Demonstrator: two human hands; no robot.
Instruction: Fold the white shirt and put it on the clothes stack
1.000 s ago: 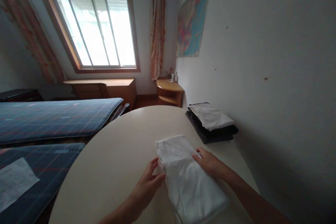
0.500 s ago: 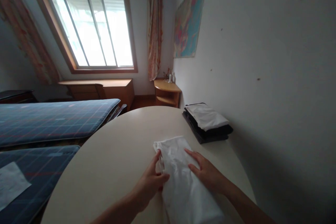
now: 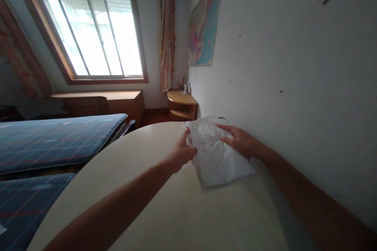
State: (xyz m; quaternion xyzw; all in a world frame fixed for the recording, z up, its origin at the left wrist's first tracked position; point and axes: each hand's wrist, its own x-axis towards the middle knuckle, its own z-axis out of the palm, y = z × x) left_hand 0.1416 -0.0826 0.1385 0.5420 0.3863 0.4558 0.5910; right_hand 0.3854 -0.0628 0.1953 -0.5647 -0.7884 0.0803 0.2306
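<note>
A folded white garment (image 3: 216, 153) is held over the far right part of the round table; its exact kind cannot be made out. My left hand (image 3: 181, 151) grips its left edge, thumb and fingers closed around the layers. On its upper right side, my right hand (image 3: 238, 139) holds the cloth, with fingers across the top and the thumb out of clear sight. The near edge of the garment hangs slightly loose. It hides the stack of dark folded clothes behind it, apart from a thin dark edge at the top.
The cream round table (image 3: 141, 188) fills the foreground. To the right rises a white wall (image 3: 279, 47) with a map (image 3: 203, 27). Plaid mattresses (image 3: 59, 137) lie at the left. Beyond are a corner shelf (image 3: 182, 100), a desk (image 3: 118, 96) and a window (image 3: 91, 35).
Both hands have carried the folded white garment forward and slightly right, from the near table to over the clothes stack. The view has shifted a little to the right.
</note>
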